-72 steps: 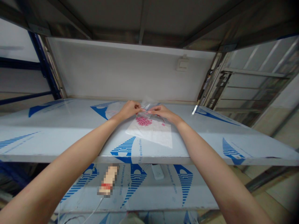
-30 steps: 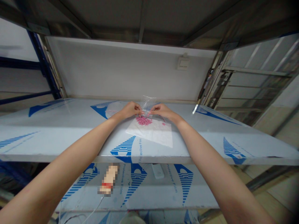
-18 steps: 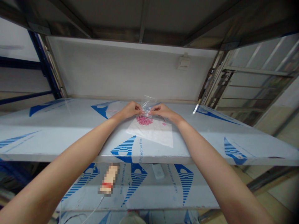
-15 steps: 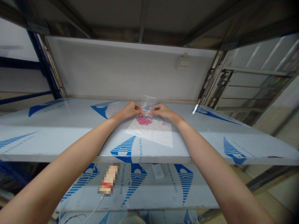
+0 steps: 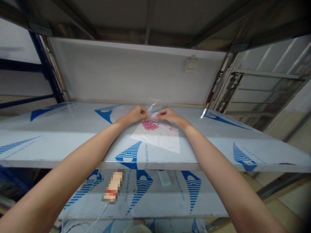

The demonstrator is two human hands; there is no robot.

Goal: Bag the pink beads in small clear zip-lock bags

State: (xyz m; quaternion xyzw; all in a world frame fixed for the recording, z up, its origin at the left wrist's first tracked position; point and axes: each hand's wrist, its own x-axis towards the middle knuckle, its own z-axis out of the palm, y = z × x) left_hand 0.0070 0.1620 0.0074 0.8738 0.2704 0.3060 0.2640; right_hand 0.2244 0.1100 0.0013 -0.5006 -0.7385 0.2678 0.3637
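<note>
Between my two hands a clear plastic bag (image 5: 154,105) stands up, its near edge pinched from both sides. My left hand (image 5: 138,113) is closed on the bag's left side with thumb and fingertips. On the right side my right hand (image 5: 168,115) pinches the same edge. Just below lies a pile of small pink beads (image 5: 150,125) on a white sheet (image 5: 165,140), with a few loose pink beads (image 5: 170,128) off to the right. Whether any beads are inside the bag I cannot tell.
The sheet lies on a metal shelf (image 5: 80,139) covered in blue-printed film. A lower shelf (image 5: 167,200) holds a white box-like device (image 5: 164,178) and a blurred-out item (image 5: 113,186) with a white cable. A wall switch (image 5: 191,65) is behind, and another shelf (image 5: 121,19) hangs overhead.
The clear bag's top has shifted very slightly to the left. Both hands keep their pinch in nearly the same place, and the beads and sheet look the same.
</note>
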